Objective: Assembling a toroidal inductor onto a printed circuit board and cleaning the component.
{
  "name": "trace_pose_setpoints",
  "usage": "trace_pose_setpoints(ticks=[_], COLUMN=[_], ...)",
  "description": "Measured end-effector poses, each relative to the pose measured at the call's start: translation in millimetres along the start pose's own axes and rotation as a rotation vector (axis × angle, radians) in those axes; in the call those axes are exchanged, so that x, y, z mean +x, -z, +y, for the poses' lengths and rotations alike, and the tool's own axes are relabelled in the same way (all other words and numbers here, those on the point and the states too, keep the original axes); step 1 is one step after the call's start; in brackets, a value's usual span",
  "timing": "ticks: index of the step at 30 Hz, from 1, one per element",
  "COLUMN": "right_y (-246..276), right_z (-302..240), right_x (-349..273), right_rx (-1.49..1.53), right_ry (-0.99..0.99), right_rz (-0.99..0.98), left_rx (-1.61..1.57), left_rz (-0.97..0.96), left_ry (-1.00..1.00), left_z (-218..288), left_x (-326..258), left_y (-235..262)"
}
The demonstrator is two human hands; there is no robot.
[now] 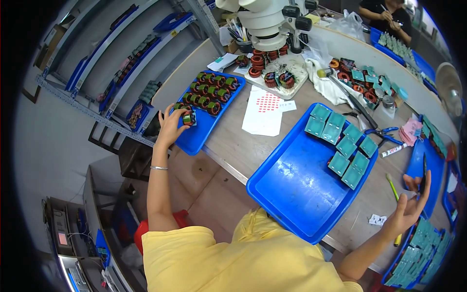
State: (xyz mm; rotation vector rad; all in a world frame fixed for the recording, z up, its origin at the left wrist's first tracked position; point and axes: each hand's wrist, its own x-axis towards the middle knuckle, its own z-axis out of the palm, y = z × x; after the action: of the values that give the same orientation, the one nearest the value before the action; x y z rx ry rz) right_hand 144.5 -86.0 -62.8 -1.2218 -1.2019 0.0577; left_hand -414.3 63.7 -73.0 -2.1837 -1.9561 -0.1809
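Note:
At the far left, the fingers of my left hand [170,127] close on a small wire-wound coil [188,118] with a green top, over the near part of a blue tray [197,138]. Rows of similar coils [208,90] fill that tray's far part. Out at the right, my right hand [406,209] is raised with thumb and fingers apart, over the bench's right side. A slender dark tool [424,165] shows against its fingers; whether it is held is unclear. Between my hands sits a larger blue tray [292,180] with teal square-topped parts [346,147] in its far right.
A microscope [262,24] stands at the back above a white plate [292,90] with coils. A dotted paper [262,114], blue-handled pliers [384,135], a marker [393,150] and a green pen [392,186] lie on the bench. Shelves [121,63] rise left; another person [389,17] sits behind.

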Motion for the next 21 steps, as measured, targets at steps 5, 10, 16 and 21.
trace_pose_setpoints(ticks=[5,10,16,21], right_y=[-1.1,-10.8,-20.6,-27.1], right_z=[6.0,11.9,19.6,22.7], right_x=[-1.6,-0.1,0.2,0.5], right_rx=[0.017,0.083,-0.029,-0.048], right_ry=[-0.065,-0.122,-0.136,-0.145], right_rz=[0.023,-0.004,-0.077,-0.116], left_rx=[0.096,0.127,-0.284,-0.718], left_rz=[0.053,0.06,0.434,0.006], left_ry=[-0.14,-0.075,-0.298,-0.76], left_z=[-22.9,-33.8,93.0,278.7], left_x=[16.1,25.2,45.3,6.5], left_y=[-29.9,-31.8,-17.4,-0.6])
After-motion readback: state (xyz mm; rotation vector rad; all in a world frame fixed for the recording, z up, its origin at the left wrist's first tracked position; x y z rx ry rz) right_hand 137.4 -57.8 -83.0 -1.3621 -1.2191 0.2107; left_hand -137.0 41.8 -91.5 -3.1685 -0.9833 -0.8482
